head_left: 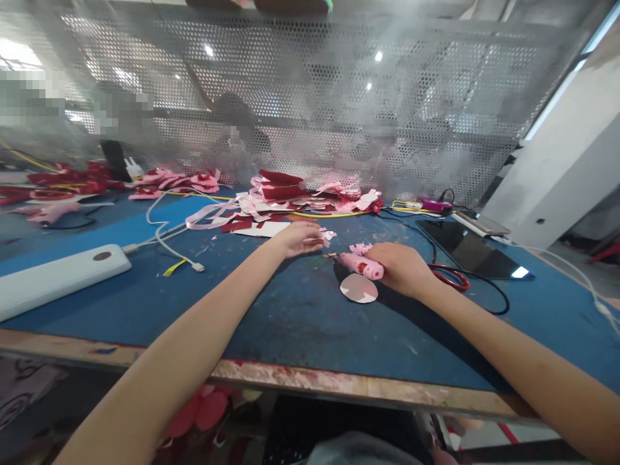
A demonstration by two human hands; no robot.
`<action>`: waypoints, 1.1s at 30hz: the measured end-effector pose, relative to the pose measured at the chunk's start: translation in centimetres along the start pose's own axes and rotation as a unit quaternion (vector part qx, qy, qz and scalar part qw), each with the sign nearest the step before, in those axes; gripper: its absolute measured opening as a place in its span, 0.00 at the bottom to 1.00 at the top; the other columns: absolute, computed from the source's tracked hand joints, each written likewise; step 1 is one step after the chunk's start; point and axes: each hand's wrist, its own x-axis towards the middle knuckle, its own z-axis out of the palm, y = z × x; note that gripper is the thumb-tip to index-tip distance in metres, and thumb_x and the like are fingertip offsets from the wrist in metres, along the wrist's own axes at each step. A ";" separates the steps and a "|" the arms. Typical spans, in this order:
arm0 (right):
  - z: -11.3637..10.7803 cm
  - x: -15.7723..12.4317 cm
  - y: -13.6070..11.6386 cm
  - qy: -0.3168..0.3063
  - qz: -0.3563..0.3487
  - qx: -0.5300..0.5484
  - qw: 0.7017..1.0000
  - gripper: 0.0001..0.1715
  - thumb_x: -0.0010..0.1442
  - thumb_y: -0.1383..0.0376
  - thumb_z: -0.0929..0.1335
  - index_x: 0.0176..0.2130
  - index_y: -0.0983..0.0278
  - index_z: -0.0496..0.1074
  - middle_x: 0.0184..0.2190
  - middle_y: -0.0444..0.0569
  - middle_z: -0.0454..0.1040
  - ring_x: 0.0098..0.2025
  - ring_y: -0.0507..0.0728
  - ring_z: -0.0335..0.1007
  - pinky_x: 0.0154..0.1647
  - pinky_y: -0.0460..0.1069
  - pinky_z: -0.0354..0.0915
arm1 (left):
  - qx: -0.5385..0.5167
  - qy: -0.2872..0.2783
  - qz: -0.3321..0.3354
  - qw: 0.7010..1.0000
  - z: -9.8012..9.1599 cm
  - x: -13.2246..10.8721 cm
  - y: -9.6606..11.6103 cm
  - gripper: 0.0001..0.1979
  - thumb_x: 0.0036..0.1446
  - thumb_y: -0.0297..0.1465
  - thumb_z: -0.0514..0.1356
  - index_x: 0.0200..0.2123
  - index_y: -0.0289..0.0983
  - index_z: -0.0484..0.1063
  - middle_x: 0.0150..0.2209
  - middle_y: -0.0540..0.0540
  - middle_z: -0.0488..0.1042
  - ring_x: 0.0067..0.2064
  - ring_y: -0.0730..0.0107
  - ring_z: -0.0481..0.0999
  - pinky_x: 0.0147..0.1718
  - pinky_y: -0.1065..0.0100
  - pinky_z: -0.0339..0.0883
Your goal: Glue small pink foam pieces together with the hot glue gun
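- Right hand [400, 265]: fingers wrapped round the pink glue gun [362, 265], closed on its grip; the finger detail is hidden behind the back of the hand.
- Gun body sticks out to the left of that hand, tip pointing left towards the left hand [304, 239].
- Left hand: palm down, part open, fingers loosely bent. Sits left of the gun tip and slightly farther away, clear of it.
- Pale pink scrap [329, 236] right at the left fingertips; can't tell if it's pinched or just touching.
- Pink ruffled piece [360, 248] just past the gun on the far side, close to the right hand's fingers.
- White disc [358, 290] lies flat on the blue tabletop [310, 323], just on the near side of the gun, left of the right hand.
- White card strip [261, 229] on the far left side of the left hand.
- Pile of red and pink pieces [285, 194] beyond both hands.
- Dark tablet [475, 248] right of the right hand, farther back.
- White power bank-like bar [62, 278] well off to the left.
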 end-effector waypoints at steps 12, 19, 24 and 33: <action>-0.3 -0.3 0.5 0.006 0.000 0.017 1.000 0.05 0.59 0.66 0.63 0.34 0.63 0.69 0.32 0.49 0.73 0.35 0.56 0.66 0.32 0.48 0.51 | 0.155 0.022 0.043 0.987 0.7 0.4 -0.6 0.14 0.43 0.19 0.63 0.35 0.34 0.67 0.24 0.47 0.74 0.29 0.67 0.77 0.35 0.64 0.73; -1.0 -0.5 1.0 0.009 -0.002 0.031 0.999 0.07 0.59 0.65 0.62 0.35 0.64 0.68 0.33 0.50 0.73 0.37 0.57 0.66 0.34 0.47 0.53 | 0.337 0.116 0.213 0.910 -2.0 1.2 -0.5 0.11 0.36 0.16 0.62 0.20 0.38 0.70 0.31 0.45 0.74 0.46 0.56 0.72 0.44 0.65 0.66; -1.3 -0.6 1.4 0.024 -0.005 0.036 0.999 0.09 0.60 0.64 0.61 0.34 0.63 0.68 0.33 0.51 0.73 0.36 0.57 0.66 0.34 0.48 0.53 | 0.418 0.090 0.280 0.859 -0.7 0.9 -0.6 0.09 0.43 0.21 0.61 0.25 0.40 0.76 0.36 0.46 0.76 0.46 0.58 0.71 0.45 0.66 0.64; -1.9 -0.8 2.7 0.063 0.036 0.051 0.996 0.11 0.61 0.62 0.60 0.31 0.63 0.68 0.32 0.50 0.72 0.36 0.56 0.66 0.32 0.47 0.53 | 0.528 -0.017 0.244 0.813 1.5 0.8 -1.9 0.03 0.46 0.31 0.66 0.26 0.38 0.78 0.27 0.47 0.77 0.31 0.64 0.74 0.33 0.67 0.63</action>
